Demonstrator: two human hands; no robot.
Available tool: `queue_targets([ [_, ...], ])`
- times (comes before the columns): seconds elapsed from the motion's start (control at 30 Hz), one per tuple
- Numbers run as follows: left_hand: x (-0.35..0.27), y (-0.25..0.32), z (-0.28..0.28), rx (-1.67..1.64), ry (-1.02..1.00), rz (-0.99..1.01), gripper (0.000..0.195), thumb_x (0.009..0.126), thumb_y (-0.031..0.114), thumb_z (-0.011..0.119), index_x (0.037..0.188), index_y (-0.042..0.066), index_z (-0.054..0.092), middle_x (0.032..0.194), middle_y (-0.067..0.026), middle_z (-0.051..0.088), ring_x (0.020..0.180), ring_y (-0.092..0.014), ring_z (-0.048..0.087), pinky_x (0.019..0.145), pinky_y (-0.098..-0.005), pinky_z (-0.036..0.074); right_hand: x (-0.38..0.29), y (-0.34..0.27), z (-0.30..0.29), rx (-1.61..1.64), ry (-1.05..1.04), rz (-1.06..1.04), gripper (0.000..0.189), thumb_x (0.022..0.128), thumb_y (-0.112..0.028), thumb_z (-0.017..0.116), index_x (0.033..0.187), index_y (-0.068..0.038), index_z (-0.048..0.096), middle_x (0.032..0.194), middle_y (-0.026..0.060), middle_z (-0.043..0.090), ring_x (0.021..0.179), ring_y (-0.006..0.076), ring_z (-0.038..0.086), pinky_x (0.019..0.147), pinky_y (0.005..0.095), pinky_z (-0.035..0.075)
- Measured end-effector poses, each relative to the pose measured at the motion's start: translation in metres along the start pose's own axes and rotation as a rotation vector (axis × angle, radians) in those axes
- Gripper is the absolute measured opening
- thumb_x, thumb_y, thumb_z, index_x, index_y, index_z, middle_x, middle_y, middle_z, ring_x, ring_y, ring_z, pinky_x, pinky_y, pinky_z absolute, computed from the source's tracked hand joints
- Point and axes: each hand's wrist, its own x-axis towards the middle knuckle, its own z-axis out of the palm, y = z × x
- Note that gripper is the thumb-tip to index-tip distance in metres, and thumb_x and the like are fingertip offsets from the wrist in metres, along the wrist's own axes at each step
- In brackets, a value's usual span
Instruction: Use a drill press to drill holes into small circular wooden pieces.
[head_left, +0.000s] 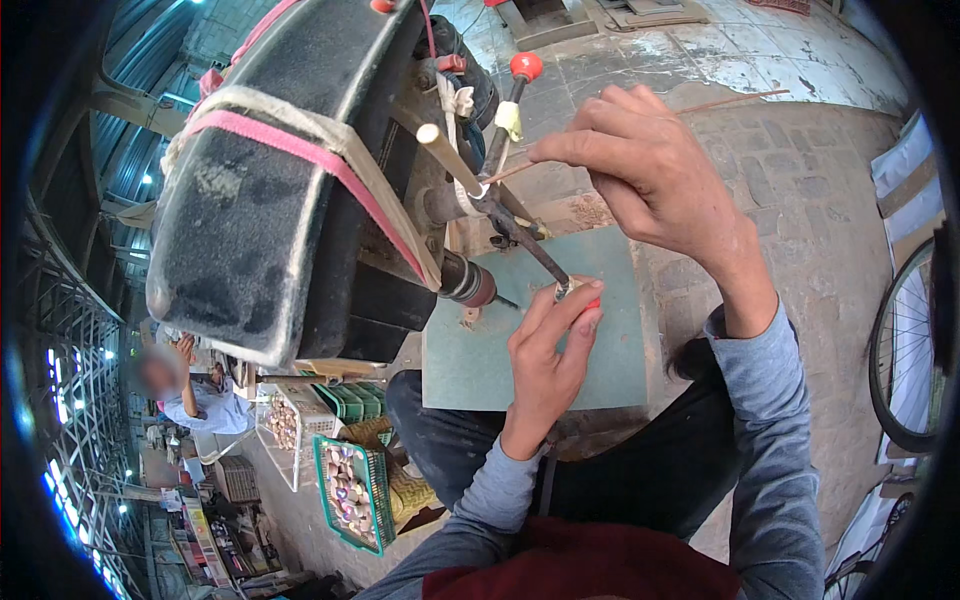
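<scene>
A drill press with a black housing (225, 195), tied with pink and cream straps, stands before me. Its chuck (472, 281) holds a thin drill bit (508, 302) over a green board (465, 367). My left hand (551, 345) is closed around the red-knobbed lower end of a metal feed handle (536, 251). My right hand (652, 165) pinches a thin reddish-brown stick (510, 173), whose tip reaches the hub near a white cord (466, 196). A pale wooden rod (450, 156) sticks up from the hub. Another lever ends in a red ball knob (526, 67).
Green baskets (382, 499) and a white crate (298, 465) of small wooden pieces stand at lower left. Another person (206, 405) sits beyond them. A bicycle wheel (881, 352) is at right. Sawdust (592, 210) lies behind the board.
</scene>
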Motion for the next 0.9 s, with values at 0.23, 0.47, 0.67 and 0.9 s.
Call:
queue_targets([
  [0.23,0.002,0.006,0.000,0.009,0.005,0.004,0.025,0.095,0.005,0.063,0.118,-0.001,0.067,0.105,-0.0140,0.066,0.078,-0.017,0.064,0.067,-0.0280,0.052,-0.001,-0.003,-0.001,0.004,0.015,-0.007,0.032,0.077,0.002,0.060,0.103,-0.014,0.071,0.077,0.0029,0.054,0.077,0.0236,0.052,0.072,0.0371,0.039],
  [0.47,0.002,0.007,0.001,-0.048,0.027,-0.049,0.024,0.090,-0.003,0.064,0.114,-0.002,0.068,0.105,-0.0150,0.068,0.082,-0.021,0.065,0.072,-0.0304,0.052,-0.001,-0.006,-0.002,-0.008,0.008,-0.008,0.033,0.075,0.001,0.061,0.104,-0.014,0.072,0.078,0.0035,0.055,0.077,0.0240,0.052,0.072,0.0370,0.040],
  [0.67,0.000,0.007,0.000,-0.063,0.025,-0.047,0.024,0.090,-0.001,0.065,0.114,-0.001,0.068,0.104,-0.0149,0.068,0.083,-0.022,0.065,0.072,-0.0308,0.052,0.000,-0.011,-0.006,-0.053,0.003,-0.004,0.033,0.075,0.000,0.063,0.103,-0.014,0.072,0.078,0.0026,0.056,0.078,0.0233,0.053,0.071,0.0368,0.040],
  [0.9,0.000,0.002,-0.002,-0.014,0.004,0.012,0.024,0.094,0.004,0.064,0.118,-0.001,0.066,0.099,-0.0128,0.067,0.078,-0.015,0.064,0.067,-0.0265,0.052,0.000,-0.018,-0.006,-0.110,-0.030,0.012,0.032,0.074,-0.002,0.065,0.103,-0.015,0.072,0.078,0.0024,0.056,0.078,0.0226,0.053,0.071,0.0365,0.041],
])
